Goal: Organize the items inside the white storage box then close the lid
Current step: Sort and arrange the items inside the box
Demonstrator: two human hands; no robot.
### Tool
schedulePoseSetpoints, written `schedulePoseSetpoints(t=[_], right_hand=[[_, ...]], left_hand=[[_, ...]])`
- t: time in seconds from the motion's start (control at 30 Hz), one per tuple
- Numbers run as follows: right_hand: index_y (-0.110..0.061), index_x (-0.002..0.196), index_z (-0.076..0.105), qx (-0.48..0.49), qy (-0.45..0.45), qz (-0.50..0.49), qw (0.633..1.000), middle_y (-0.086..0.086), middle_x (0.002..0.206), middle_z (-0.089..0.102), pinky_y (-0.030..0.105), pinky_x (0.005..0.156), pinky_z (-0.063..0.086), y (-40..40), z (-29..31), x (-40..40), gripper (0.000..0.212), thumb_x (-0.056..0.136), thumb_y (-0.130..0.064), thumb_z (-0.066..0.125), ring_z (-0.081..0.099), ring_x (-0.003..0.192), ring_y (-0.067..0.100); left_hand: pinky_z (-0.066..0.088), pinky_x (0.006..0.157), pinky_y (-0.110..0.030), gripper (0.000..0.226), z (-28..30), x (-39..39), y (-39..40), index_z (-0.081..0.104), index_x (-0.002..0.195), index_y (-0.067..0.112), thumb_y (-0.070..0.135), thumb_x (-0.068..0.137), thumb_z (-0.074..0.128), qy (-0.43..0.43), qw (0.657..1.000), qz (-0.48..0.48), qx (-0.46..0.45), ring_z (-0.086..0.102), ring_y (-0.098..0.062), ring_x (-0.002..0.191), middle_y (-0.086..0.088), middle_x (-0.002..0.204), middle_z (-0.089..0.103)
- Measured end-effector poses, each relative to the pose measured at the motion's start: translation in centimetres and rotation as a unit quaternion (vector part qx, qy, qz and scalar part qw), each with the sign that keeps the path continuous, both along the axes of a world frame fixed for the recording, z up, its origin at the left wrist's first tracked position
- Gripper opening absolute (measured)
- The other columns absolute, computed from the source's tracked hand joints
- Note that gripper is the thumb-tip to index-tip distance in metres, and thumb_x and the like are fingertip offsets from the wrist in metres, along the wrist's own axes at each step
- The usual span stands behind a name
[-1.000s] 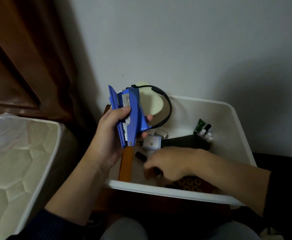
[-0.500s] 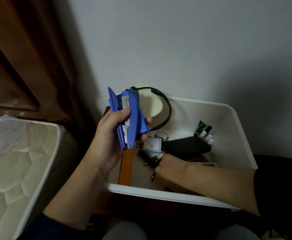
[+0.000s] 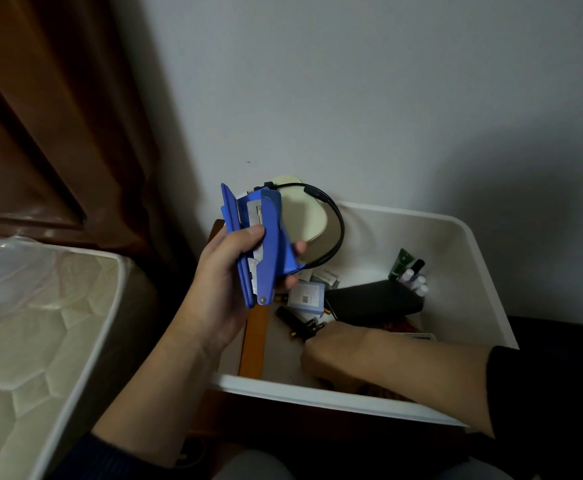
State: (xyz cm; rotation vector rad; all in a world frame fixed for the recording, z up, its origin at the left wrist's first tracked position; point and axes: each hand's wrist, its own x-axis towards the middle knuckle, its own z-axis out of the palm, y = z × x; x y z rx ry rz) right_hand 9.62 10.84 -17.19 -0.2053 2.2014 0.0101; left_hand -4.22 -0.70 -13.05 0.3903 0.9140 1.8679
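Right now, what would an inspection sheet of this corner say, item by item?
Surface: white storage box stands open on a dark wooden stand; no lid seen.
Job's things: blue stapler held above the box; inside lie a black pouch, a pale blue packet, small tubes, an orange-brown strip.
Clutter: small dark bits loose on the box floor.
Hands: left hand grips the stapler; right hand reaches into the box, fingers hidden.
Cables: black cord loops beside a cream disc.
Surroundings: mattress left, grey wall behind.

white storage box (image 3: 470, 258) cluttered at back, bare floor front-left
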Motion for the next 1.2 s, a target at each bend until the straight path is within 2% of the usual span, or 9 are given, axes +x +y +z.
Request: schedulePoseSetpoints(t=[0.13, 0.3, 0.4, 0.47, 0.67, 0.77, 0.93, 1.03, 1.2], right_hand=[[-0.003, 0.101, 0.074, -0.101, 0.08, -0.089, 0.988, 0.006, 0.085, 0.064, 0.038, 0.071, 0.058, 1.2, 0.4, 0.0, 0.011, 0.097, -0.013, 0.069, 0.063, 0.074, 0.021], [-0.02, 0.106, 0.08, -0.119, 0.2, -0.251, 0.939, -0.027, 0.062, 0.065, 0.005, 0.054, 0.043, 5.6, 3.3, 0.8, 0.022, 0.088, -0.031, 0.081, 0.062, 0.06, -0.012], [-0.024, 0.085, 0.074, 0.003, 0.283, -0.314, 0.906, -0.011, 0.069, 0.066, 0.017, 0.057, 0.042, 9.4, 3.7, 0.9, 0.012, 0.087, -0.032, 0.082, 0.063, 0.063, 0.004], [-0.025, 0.068, 0.055, 0.116, 0.303, -0.313, 0.893, -0.006, 0.065, 0.053, 0.024, 0.061, 0.042, 10.7, 2.7, 0.6, 0.03, 0.088, -0.028, 0.077, 0.058, 0.064, 0.017], [-0.012, 0.106, 0.07, 0.218, 0.302, -0.327, 0.869, 0.008, 0.092, 0.065, 0.032, 0.066, 0.043, 11.5, -0.9, -0.1, 0.018, 0.095, -0.025, 0.066, 0.064, 0.081, 0.03], [-0.02, 0.111, 0.07, 0.173, 0.36, -0.274, 0.875, 0.003, 0.101, 0.069, 0.031, 0.066, 0.048, 11.0, -1.1, 0.0, 0.025, 0.1, -0.039, 0.059, 0.069, 0.09, 0.024], [-0.033, 0.115, 0.07, -0.099, 0.321, -0.088, 0.938, -0.013, 0.104, 0.068, 0.032, 0.092, 0.05, 5.7, 0.5, 0.7, 0.026, 0.09, -0.038, 0.066, 0.063, 0.098, 0.007], [-0.024, 0.131, 0.059, -0.031, 0.275, 0.048, 0.96, 0.0, 0.125, 0.06, 0.04, 0.096, 0.045, 3.4, -1.4, 1.0, 0.047, 0.086, -0.032, 0.072, 0.057, 0.112, 0.021], [-0.022, 0.135, 0.06, 0.077, 0.287, 0.127, 0.946, 0.006, 0.143, 0.053, 0.04, 0.097, 0.047, 1.5, -4.0, 0.1, 0.035, 0.101, -0.025, 0.066, 0.058, 0.12, 0.026]], left_hand=[[0.064, 0.067, -0.04, 0.059, 0.2, 0.0, -0.1, 0.052, 0.146, 0.003, 0.026, 0.094, 0.065, -0.002, 1.0, 0.005, 0.003, 0.071, -0.044, 0.117, -0.027, 0.126, 0.066], [0.064, 0.066, -0.039, 0.057, 0.3, 0.0, -0.1, 0.053, 0.145, 0.004, 0.026, 0.094, 0.065, -0.012, 1.0, 0.014, 0.008, 0.072, -0.044, 0.117, -0.025, 0.124, 0.068], [0.064, 0.067, -0.04, 0.056, 0.4, 0.0, -0.1, 0.054, 0.144, 0.006, 0.026, 0.093, 0.065, -0.014, 1.0, 0.015, 0.007, 0.072, -0.044, 0.116, -0.024, 0.124, 0.069], [0.064, 0.067, -0.04, 0.058, 0.4, 0.0, -0.1, 0.053, 0.145, 0.006, 0.027, 0.092, 0.067, -0.012, 1.0, 0.017, 0.004, 0.072, -0.044, 0.117, -0.023, 0.125, 0.069], [0.063, 0.066, -0.039, 0.061, 0.2, 0.0, 0.1, 0.049, 0.149, 0.003, 0.026, 0.095, 0.064, -0.007, 1.0, 0.011, 0.009, 0.071, -0.045, 0.118, -0.024, 0.123, 0.067], [0.063, 0.065, -0.039, 0.062, 0.2, 0.0, 0.1, 0.047, 0.149, 0.001, 0.025, 0.095, 0.064, -0.006, 1.0, 0.005, 0.012, 0.07, -0.046, 0.119, -0.024, 0.123, 0.066], [0.063, 0.065, -0.039, 0.061, 0.1, -0.1, 0.1, 0.048, 0.149, 0.002, 0.026, 0.095, 0.064, -0.003, 1.0, 0.005, 0.015, 0.071, -0.045, 0.118, -0.025, 0.125, 0.065], [0.063, 0.065, -0.039, 0.062, 0.1, -0.1, 0.0, 0.047, 0.15, 0.002, 0.026, 0.095, 0.064, -0.005, 1.0, 0.003, 0.018, 0.071, -0.044, 0.118, -0.024, 0.124, 0.066], [0.064, 0.067, -0.04, 0.059, 0.0, -0.1, 0.1, 0.048, 0.149, 0.004, 0.026, 0.097, 0.063, -0.004, 1.0, 0.003, 0.014, 0.07, -0.045, 0.119, -0.022, 0.124, 0.068]])
